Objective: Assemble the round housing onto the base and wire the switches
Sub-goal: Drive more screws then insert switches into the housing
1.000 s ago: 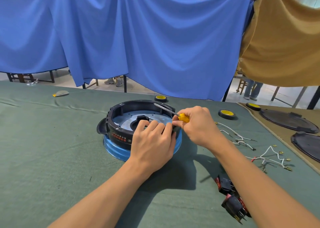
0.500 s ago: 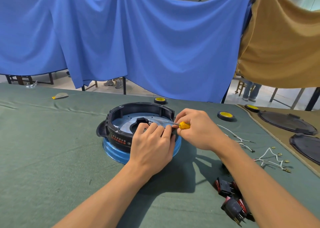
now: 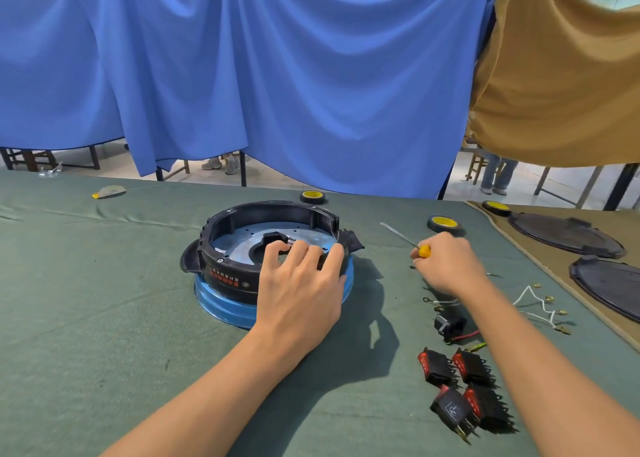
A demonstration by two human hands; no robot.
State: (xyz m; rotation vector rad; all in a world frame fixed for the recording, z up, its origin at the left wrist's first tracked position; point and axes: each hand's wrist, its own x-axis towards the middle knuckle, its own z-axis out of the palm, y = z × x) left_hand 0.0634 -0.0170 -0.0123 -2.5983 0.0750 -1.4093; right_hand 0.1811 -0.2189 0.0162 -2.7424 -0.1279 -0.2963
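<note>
A black round housing [image 3: 225, 245] sits on a blue base [image 3: 221, 306] in the middle of the green table. My left hand [image 3: 301, 283] rests on the housing's near rim, fingers curled over it into the inside. To the right of the housing, my right hand [image 3: 446, 266] grips a small yellow-handled screwdriver [image 3: 403, 236], shaft pointing up and left above the table. Several black rocker switches with red faces [image 3: 464, 390] lie at the near right. White wires with brass terminals [image 3: 540, 306] lie further right.
Three yellow-topped black rolls [image 3: 444, 222] stand along the far side. A small black part with red wire [image 3: 450, 323] lies under my right wrist. Dark round lids [image 3: 564, 233] rest on a tan mat at right. Blue and tan cloths hang behind the table.
My right hand has pulled the screwdriver out of the housing and moved right, away from it. My left hand stays on the near rim. The camera has come closer.
</note>
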